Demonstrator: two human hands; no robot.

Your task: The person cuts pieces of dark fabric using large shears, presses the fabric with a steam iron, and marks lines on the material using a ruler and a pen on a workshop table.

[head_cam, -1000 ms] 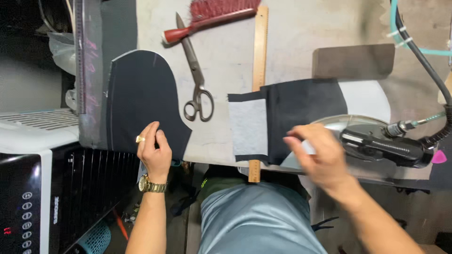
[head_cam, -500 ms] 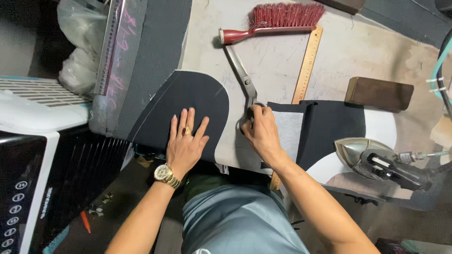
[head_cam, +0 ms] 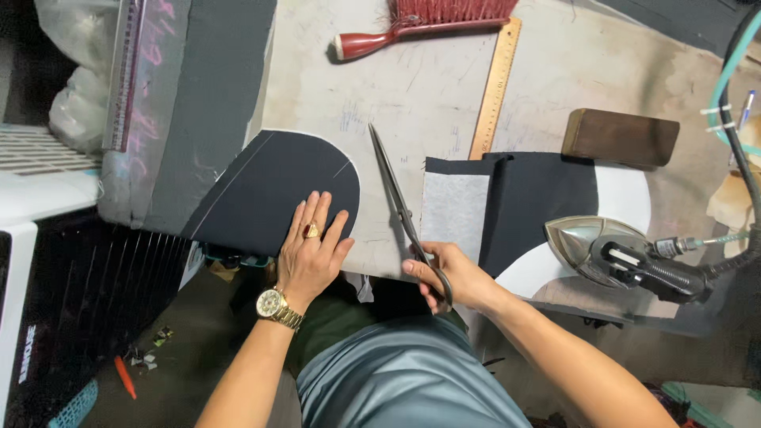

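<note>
Scissors point(head_cam: 400, 214) as landmark: long, dark, shut blades pointing away over the grey worktable point(head_cam: 412, 87), handles gripped in the right hand point(head_cam: 448, 273), fingers closed through the loops at the near table edge. Left hand point(head_cam: 311, 250) just left of the scissors, fingers spread and pressed flat on a dark rounded fabric piece point(head_cam: 273, 186), ring and gold watch showing. Right of the scissors, close by, a folded dark cloth point(head_cam: 539, 198) with a pale grey interfacing panel point(head_cam: 453, 210) on it. Further right, a steam iron point(head_cam: 626, 257) resting on a white pad. Beyond the scissor tips, a wooden ruler point(head_cam: 495, 83) lying lengthwise; right of it, a brown wooden block point(head_cam: 621, 136). Farthest off, a red-handled brush point(head_cam: 428, 24) near the table's back edge.
</note>
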